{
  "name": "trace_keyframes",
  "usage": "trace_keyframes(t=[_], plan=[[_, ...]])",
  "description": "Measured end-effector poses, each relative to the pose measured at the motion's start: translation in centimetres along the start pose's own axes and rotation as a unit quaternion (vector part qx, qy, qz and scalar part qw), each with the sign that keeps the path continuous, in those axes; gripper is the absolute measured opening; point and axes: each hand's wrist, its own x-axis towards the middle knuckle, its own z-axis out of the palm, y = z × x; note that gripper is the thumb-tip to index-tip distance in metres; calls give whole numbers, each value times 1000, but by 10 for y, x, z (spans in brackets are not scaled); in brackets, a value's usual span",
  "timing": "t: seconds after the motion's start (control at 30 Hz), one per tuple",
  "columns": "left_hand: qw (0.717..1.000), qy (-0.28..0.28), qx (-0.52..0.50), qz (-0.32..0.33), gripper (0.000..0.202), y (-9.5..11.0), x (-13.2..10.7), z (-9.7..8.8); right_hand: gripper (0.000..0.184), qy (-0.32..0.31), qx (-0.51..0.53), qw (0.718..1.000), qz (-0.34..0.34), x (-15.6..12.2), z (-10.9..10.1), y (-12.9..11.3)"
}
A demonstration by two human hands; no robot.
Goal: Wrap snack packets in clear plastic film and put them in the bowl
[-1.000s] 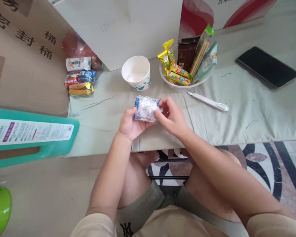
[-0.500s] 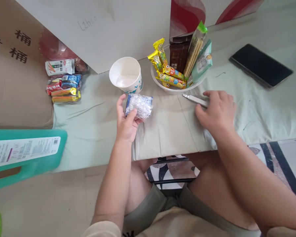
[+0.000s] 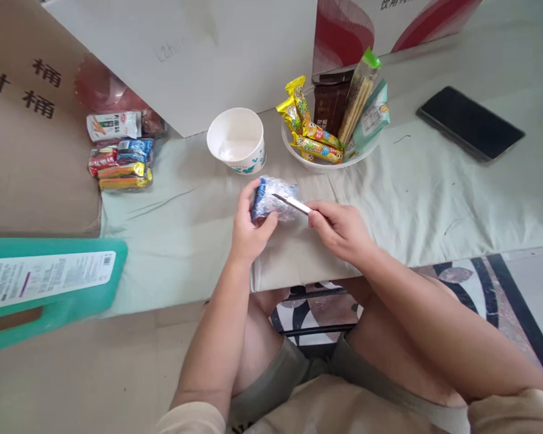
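Note:
My left hand (image 3: 250, 232) grips a small blue packet wrapped in crinkled clear plastic (image 3: 271, 202), thumb across its near side and fingers at its left edge. In my right hand (image 3: 344, 232) is a slim utility knife (image 3: 298, 207) with a pale body and a dark, narrow tip. The tip lies over the plastic wrap, pointing left; whether it cuts into it I cannot tell. Just behind the packet stands a white paper cup (image 3: 239, 141) with a blue pattern. To the cup's right is a clear plastic bowl (image 3: 321, 167) of wrapped snacks.
A black phone (image 3: 470, 123) lies on the cloth-covered table (image 3: 416, 217) at the right. Several snack packs (image 3: 120, 150) sit by a cardboard box (image 3: 36, 175) at the left. A white box (image 3: 235, 54) stands behind. A green plastic piece (image 3: 72, 301) lies at the left edge.
My right hand has lifted the utility knife off the table and brought it left to the packet. My left hand and the packet have shifted slightly right.

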Motion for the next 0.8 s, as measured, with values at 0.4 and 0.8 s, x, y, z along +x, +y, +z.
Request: trace_keyframes(t=[0.4, 0.8], plan=[[995, 14, -97, -6, 69, 4, 0, -2, 37, 29, -83, 996, 0, -7, -9, 8], [985, 16, 171, 37, 54, 9, -20, -14, 29, 77, -236, 968, 37, -1, -23, 35]])
